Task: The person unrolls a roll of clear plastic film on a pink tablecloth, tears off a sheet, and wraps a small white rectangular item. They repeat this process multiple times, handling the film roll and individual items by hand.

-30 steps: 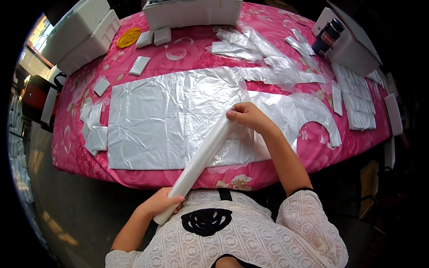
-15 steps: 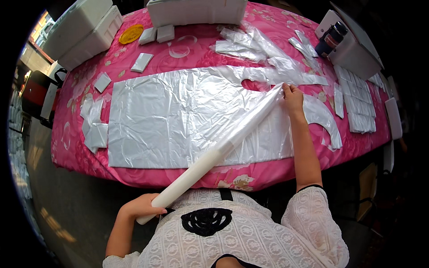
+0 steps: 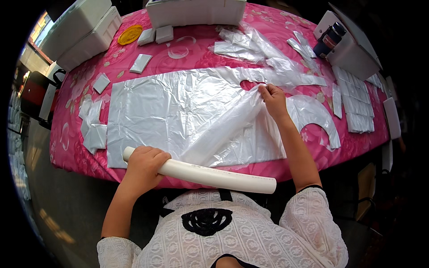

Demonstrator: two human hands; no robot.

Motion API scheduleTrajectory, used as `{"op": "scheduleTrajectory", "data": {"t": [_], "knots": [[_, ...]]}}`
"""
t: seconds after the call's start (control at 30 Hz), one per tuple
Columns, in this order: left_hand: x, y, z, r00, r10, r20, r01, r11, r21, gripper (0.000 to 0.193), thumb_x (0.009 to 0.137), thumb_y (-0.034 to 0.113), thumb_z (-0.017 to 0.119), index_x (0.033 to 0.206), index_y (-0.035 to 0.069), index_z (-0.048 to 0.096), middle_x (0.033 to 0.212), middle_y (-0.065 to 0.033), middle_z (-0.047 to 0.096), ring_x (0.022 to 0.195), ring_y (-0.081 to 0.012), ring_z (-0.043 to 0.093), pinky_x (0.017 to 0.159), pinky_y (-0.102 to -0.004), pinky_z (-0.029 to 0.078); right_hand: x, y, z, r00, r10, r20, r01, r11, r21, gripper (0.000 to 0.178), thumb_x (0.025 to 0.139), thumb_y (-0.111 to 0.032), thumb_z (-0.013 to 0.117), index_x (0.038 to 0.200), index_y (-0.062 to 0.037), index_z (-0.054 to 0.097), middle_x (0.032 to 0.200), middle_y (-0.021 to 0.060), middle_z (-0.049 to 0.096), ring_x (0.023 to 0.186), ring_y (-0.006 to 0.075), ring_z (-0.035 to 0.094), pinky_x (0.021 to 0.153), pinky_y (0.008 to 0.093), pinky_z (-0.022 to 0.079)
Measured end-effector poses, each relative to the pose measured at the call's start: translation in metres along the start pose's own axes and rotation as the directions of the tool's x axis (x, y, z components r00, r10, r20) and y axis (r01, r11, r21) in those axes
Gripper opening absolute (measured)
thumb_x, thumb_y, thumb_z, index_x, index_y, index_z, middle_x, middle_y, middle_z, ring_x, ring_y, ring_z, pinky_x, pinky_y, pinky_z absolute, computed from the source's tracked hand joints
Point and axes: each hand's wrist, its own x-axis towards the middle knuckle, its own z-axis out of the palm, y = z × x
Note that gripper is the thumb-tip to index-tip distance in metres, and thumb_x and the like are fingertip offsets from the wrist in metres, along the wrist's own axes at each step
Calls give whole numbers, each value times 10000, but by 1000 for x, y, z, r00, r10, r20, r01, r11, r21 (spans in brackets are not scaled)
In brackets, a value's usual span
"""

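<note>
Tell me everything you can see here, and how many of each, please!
Pink-clothed table: one, flowered pink, middle
White tube: one, white, near table edge
Large plastic sheets: count unclear, silvery, middle of the table
Lifted film: one piece, whitish, over the sheets
Loose film: heap, count unclear, whitish, far side
Single packets: four, silvery white, left, toward the back
Overlapping packets: count unclear, silvery, left edge
Packet rows: count unclear, silvery, right edge
Disc: one, yellow, far left
Boxes: at least three, white, far side
Flask: one, dark, far right
Blouse: one, white with black motif, bottom
Left hand: one, bare, gripping the tube
Right hand: one, bare, pinching the film
</note>
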Motion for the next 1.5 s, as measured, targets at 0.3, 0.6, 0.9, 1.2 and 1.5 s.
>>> {"op": "scheduleTrajectory", "data": {"t": [0.3, 0.6, 0.9, 1.2, 1.5], "knots": [[64, -1, 63, 987, 33, -156, -25, 998, 50, 429, 608, 70, 647, 1031, 74, 577, 1198, -109, 506, 1162, -310, 422, 987, -474, 305, -5, -6, 35, 967, 108, 229, -90, 992, -87, 239, 861, -229, 589, 769, -10, 609, 607, 0, 549, 534, 72, 470, 508, 245, 384], [44, 7, 81, 860, 453, -233, -486, 868, -105, 416, 683, 160, 629, 1077, 50, 554, 1281, -153, 452, 1196, -297, 418, 1034, -451, 289, -3, -13, 38, 959, 79, 273, -17, 975, -221, 240, 849, -235, 592, 761, -12, 608, 595, 37, 566, 528, 105, 506, 528, 272, 407], [43, 24, 93, 877, 480, -7, -473, 862, -181, 546, 759, 350, 602, 1153, -17, 510, 1309, -163, 428, 1246, -292, 375, 1052, -413, 270, -24, -39, 40, 913, -403, 68, 367, 735, -570, 497, 841, -378, 581, 1164, -7, 500, 1115, 186, 528, 1014, 290, 511, 864, 376, 409], [34, 18, 97, 872, 457, 176, -431, 887, -167, 669, 804, 427, 535, 1280, -22, 392, 1365, -172, 363, 1294, -293, 312, 1078, -416, 218, -140, -64, 43, 747, -138, 651, 600, 563, -569, 609, 739, -76, 607, 1304, -42, 385, 1159, 183, 469, 1020, 333, 488, 887, 389, 406], [30, 15, 91, 840, 493, 225, -443, 864, -240, 775, 790, 487, 523, 1343, -11, 307, 1427, -163, 275, 1336, -271, 245, 1091, -412, 173, -71, -23, -30, 983, -107, 148, 183, 562, -807, 645, 730, -49, 619, 1332, -101, 393, 1077, 138, 533, 953, 318, 506, 840, 385, 433]]}}
